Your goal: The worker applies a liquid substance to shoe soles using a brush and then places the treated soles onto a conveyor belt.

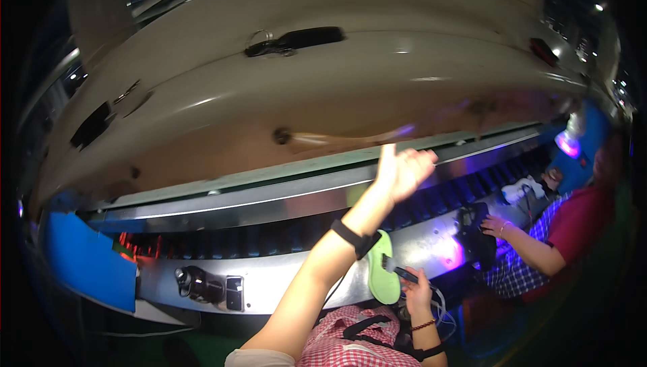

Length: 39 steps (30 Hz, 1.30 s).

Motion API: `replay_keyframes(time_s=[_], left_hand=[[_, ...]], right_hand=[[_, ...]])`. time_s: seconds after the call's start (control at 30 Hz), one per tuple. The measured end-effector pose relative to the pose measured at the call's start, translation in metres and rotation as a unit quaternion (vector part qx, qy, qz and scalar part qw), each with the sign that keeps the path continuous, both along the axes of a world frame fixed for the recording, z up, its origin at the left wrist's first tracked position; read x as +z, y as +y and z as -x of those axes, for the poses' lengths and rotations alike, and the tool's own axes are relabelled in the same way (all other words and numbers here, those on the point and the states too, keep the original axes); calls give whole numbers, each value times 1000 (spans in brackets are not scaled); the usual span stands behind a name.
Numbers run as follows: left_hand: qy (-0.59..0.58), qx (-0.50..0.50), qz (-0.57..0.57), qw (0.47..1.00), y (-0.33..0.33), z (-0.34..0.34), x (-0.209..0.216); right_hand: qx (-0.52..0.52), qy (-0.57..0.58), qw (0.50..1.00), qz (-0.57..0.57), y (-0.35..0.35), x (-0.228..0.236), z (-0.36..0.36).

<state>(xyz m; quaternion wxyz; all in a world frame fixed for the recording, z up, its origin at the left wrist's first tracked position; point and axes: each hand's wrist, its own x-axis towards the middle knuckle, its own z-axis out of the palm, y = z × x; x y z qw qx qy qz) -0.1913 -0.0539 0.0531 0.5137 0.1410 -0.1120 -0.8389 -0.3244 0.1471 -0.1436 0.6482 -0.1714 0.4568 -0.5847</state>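
Observation:
My left hand (404, 173) reaches forward over the dark rollers, fingers spread and holding nothing, near the brown front panel. A black band circles its wrist. Low and close to my body, my right hand (418, 293) is closed around a dark-handled tool (406, 274), which looks like a small brush. Its tip meets a light green shoe insole (384, 285), which lies along the front edge of the metal ledge (350, 266). Fingers partly hide the handle.
A dark bottle (197, 285) and a phone (234, 293) stand on the ledge at left. At right, a co-worker's hand (495, 225) touches a dark item (477, 235). A roller conveyor (269, 235) runs behind the ledge, under a large beige hood (404, 23).

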Motion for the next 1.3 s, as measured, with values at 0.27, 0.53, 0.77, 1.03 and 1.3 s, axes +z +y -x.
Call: replay_keyframes(time_s=[0.27,0.53,0.77,1.03,1.3], left_hand=[[-685,343,349,539,107,-134,-46],[-792,578,12,196,116,-338,-29],[-789,484,-111,362,101,-326,4],[-802,498,-133,302,98,-323,-2],[-788,475,-122,371,107,-320,11]], right_hand=[[51,14,998,-15,-8,-7,2],[122,32,992,-17,-20,12,-32],[153,33,988,-2,-20,1,-29],[160,79,984,-16,-14,9,-37],[155,61,986,-2,-14,20,-42]])
